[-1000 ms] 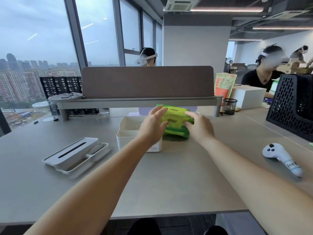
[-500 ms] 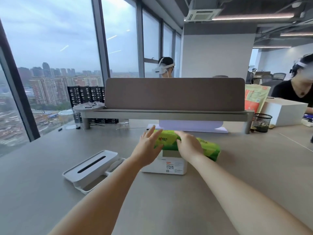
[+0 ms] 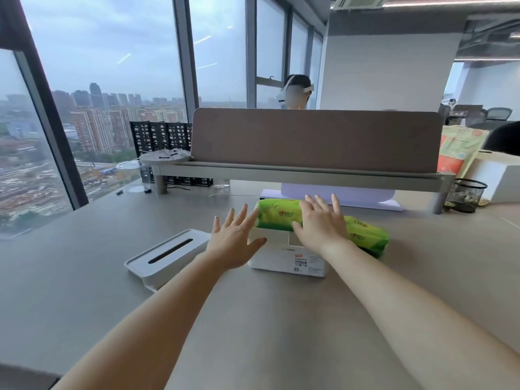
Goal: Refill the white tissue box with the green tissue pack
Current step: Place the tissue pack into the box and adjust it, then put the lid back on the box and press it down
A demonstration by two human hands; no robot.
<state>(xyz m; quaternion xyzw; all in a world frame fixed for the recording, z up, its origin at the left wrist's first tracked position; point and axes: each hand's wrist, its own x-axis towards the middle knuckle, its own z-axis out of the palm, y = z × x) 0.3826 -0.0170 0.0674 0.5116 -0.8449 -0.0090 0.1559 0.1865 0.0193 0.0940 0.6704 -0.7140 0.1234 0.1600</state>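
Observation:
The green tissue pack (image 3: 277, 218) lies lengthwise across the top of the open white tissue box (image 3: 284, 257). Its right end sticks out past the box and slopes down toward the desk. My right hand (image 3: 320, 220) lies flat on the pack's middle with fingers spread, not curled around it. My left hand (image 3: 233, 237) hovers open by the box's left front corner, its fingertips close to the pack's left end. The box's slotted white lid (image 3: 168, 251) rests on the desk to the left. The inside of the box is hidden.
A grey shelf with a brown divider panel (image 3: 309, 170) runs just behind the box, with a white stand (image 3: 337, 195) under it. A black mesh cup (image 3: 467, 195), an orange bag (image 3: 455, 153) and a white carton (image 3: 495, 175) stand at right. A person (image 3: 295, 91) sits beyond the divider.
The pack has come down from both hands onto the box top. My left hand has let go and spread open; my right hand has flattened on the pack.

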